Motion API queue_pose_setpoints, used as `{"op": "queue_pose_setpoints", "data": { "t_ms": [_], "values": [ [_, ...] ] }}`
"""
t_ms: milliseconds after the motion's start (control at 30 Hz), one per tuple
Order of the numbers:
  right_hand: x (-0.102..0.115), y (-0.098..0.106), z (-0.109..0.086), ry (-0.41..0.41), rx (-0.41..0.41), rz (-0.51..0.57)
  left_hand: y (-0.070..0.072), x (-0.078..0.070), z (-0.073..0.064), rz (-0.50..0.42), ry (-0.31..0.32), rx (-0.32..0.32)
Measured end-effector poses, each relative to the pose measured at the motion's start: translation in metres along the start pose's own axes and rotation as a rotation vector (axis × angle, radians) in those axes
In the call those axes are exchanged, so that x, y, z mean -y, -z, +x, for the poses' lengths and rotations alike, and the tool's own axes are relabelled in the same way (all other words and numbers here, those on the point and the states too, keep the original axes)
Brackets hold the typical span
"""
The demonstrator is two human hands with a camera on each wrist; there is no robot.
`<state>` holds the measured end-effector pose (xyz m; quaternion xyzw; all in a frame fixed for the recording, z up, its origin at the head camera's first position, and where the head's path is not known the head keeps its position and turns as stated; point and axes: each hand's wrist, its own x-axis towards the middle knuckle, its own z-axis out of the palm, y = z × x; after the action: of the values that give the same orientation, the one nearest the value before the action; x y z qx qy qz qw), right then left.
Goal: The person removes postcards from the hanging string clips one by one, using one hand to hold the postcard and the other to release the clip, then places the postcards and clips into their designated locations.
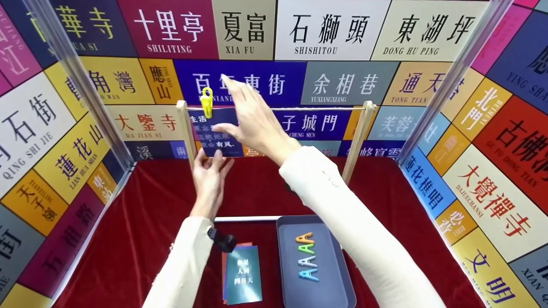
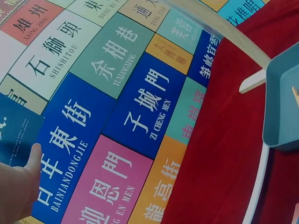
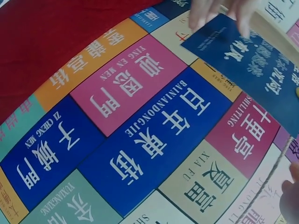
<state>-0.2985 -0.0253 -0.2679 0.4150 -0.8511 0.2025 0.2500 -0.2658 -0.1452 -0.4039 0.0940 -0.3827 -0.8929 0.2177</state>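
A dark blue card (image 1: 220, 133) with white writing hangs from a cord (image 1: 317, 109), its top held by a yellow clothespin (image 1: 206, 103). My left hand (image 1: 209, 175) pinches the card's lower edge, one digit lying on the printed face. In the right wrist view, other fingers (image 3: 200, 14) of that hand show at the card's edge. My right hand (image 1: 257, 117) is raised beside the card's right side, holding nothing, its fingers extended upward and the thumb pointing toward the card. Only a bit of this hand shows at the right wrist view's edge.
Wooden posts (image 1: 361, 137) carry the cord at both ends. In front, a grey tray (image 1: 284, 256) holds several coloured clothespins (image 1: 306, 256). Left of it lies a stack of cards (image 1: 244, 273) on red cloth (image 1: 115, 239). Sign-patterned panels (image 1: 329, 30) surround the space.
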Motion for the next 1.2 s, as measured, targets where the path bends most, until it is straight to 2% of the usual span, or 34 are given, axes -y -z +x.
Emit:
{"op": "queue_pose_setpoints", "data": {
  "t_ms": [167, 400, 500, 600, 767, 1000, 1200],
  "values": [
    [0.007, 0.001, 0.008, -0.100, 0.072, 0.039, 0.000, 0.000, -0.004, -0.065, 0.044, 0.004],
    [0.017, -0.002, 0.022, -0.262, 0.146, 0.098, -0.002, 0.001, -0.014, -0.090, 0.103, -0.026],
    [0.022, -0.005, 0.027, -0.299, 0.168, 0.115, -0.003, 0.002, -0.017, -0.113, 0.108, -0.035],
    [0.025, -0.007, 0.031, -0.313, 0.158, 0.124, -0.003, 0.001, -0.018, -0.123, 0.092, -0.053],
    [0.025, -0.012, 0.033, -0.333, 0.114, 0.133, -0.002, 0.000, -0.020, -0.078, 0.075, -0.098],
    [0.028, -0.014, 0.034, -0.472, 0.058, 0.338, 0.001, 0.001, -0.022, -0.069, 0.060, -0.111],
    [0.033, -0.013, 0.036, -0.507, 0.030, 0.379, 0.001, 0.001, -0.023, -0.074, 0.036, -0.118]
  ]
}}
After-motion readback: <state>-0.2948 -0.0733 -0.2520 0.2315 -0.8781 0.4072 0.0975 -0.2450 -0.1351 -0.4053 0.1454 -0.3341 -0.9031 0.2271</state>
